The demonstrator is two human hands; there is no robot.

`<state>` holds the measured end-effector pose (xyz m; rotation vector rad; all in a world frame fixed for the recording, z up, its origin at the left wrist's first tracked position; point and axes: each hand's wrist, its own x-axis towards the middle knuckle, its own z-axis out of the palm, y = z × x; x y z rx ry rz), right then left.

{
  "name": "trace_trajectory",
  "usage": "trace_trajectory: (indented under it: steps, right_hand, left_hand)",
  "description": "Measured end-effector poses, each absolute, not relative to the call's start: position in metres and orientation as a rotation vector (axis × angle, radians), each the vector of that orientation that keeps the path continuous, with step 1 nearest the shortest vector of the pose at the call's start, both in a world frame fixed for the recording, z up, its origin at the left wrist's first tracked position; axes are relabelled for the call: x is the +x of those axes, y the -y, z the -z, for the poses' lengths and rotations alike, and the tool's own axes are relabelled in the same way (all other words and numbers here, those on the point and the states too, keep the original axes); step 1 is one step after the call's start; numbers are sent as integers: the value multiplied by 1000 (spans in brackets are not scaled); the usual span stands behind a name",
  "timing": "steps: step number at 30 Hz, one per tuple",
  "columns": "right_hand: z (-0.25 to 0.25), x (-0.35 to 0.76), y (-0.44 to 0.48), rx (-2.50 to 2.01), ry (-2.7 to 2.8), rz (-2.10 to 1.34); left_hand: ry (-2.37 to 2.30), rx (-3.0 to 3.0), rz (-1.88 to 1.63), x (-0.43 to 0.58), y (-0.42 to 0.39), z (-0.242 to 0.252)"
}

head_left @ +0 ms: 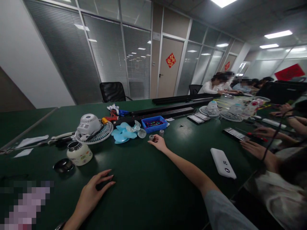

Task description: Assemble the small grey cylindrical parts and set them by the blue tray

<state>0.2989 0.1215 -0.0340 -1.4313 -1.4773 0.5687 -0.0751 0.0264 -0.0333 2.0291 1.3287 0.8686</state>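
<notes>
My right hand [158, 143] reaches forward over the green table, its fingers closed on a small grey metal cylinder [151, 137]. A similar grey cylinder [161, 133] stands upright just behind that hand. Low in the view, my left hand [96, 187] hovers over or rests on the table with its fingers apart and nothing in them. Nearest to it are a cream patterned jar [80, 155], uncapped, and a round black lid [63, 166]. Light-blue fan blades [122, 133] lie left of my right hand, and a blue tray [154, 124] of small coloured parts sits beyond it.
A white fan [90, 126] lies at the left, grille down. Long black rails [168, 112] run across the back. To the right are a white power bank [223, 163], another fan [210, 109] and a co-worker's hands [254, 148] near a phone-like panel [236, 134].
</notes>
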Motion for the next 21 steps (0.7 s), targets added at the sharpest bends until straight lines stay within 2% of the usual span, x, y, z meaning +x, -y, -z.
trace_trajectory:
  steps: [4, 9, 14, 21]
  right_hand:
    - [32, 294, -119, -1453, 1451, -496]
    - [24, 250, -71, -1336, 1593, -130]
    - [21, 176, -27, -1024, 2265, -413]
    - [34, 127, -46, -1142, 2358, -415]
  left_hand:
    - [-1325, 2020, -834, -76, -26, 33]
    - [-1351, 1919, -840, -77, -23, 29]
    - [-1483, 1792, -1019, -74, -19, 26]
    - [-1495, 1742, -1089, -71, -18, 28]
